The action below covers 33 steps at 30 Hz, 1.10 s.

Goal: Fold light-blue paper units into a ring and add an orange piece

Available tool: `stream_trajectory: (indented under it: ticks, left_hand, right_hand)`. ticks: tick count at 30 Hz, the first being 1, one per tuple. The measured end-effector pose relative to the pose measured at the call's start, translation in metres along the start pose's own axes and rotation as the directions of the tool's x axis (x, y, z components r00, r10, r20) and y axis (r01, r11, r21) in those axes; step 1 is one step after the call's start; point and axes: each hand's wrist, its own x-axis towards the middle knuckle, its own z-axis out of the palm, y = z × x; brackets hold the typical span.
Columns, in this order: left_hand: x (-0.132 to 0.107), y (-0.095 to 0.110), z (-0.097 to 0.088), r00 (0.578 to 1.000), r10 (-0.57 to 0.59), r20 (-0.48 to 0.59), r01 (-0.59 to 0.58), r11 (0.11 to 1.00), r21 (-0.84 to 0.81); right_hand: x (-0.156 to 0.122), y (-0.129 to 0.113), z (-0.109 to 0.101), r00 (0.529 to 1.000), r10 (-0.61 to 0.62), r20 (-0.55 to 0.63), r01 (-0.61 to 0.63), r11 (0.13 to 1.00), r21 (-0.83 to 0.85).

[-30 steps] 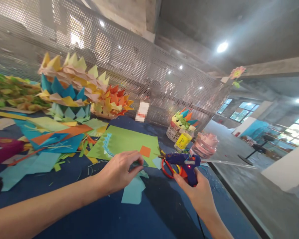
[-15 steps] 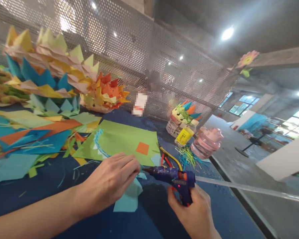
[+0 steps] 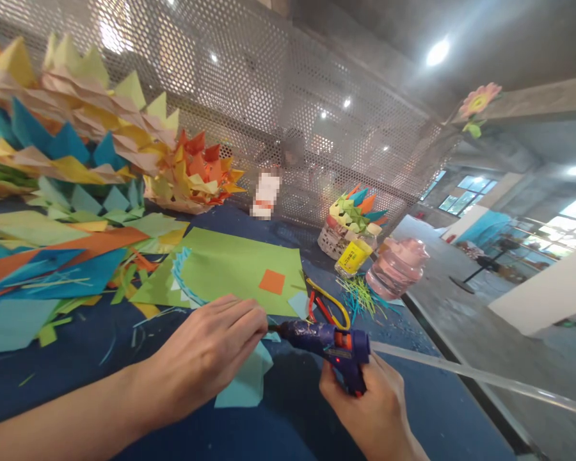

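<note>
Glue gun [image 3: 317,339] clasped in right hand [image 3: 379,403], stick [image 3: 441,363] crossing table edge [image 3: 492,408]; tabletop [image 3: 292,410] between hands; left hand [image 3: 211,349]: grip hidden.

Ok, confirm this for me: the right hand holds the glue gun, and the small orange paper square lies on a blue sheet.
One correction: the sheet under the small orange paper square is green, not blue, as the head view shows. The right hand does hold the glue gun.
</note>
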Motion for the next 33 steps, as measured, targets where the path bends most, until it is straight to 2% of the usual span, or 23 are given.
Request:
stream_trajectory:
  ticks: [13, 25, 33]
  left_hand:
    - [0.0, -0.002, 0.001, 1.0, -0.002, -0.023, 0.001, 1.0, -0.018]
    - [0.0, -0.004, -0.001, 0.999, -0.039, 0.009, 0.039, 0.999, -0.011]
    - [0.002, -0.004, -0.004, 0.999, -0.047, -0.024, 0.048, 0.999, 0.016]
  right_hand:
    - [-0.001, 0.002, -0.004, 1.0, -0.009, -0.02, 0.009, 1.0, -0.024]
    - [-0.002, 0.004, -0.005, 1.0, -0.015, -0.024, 0.015, 1.0, -0.019]
    - [-0.003, 0.011, -0.007, 0.998, 0.067, 0.005, -0.066, 0.998, -0.013]
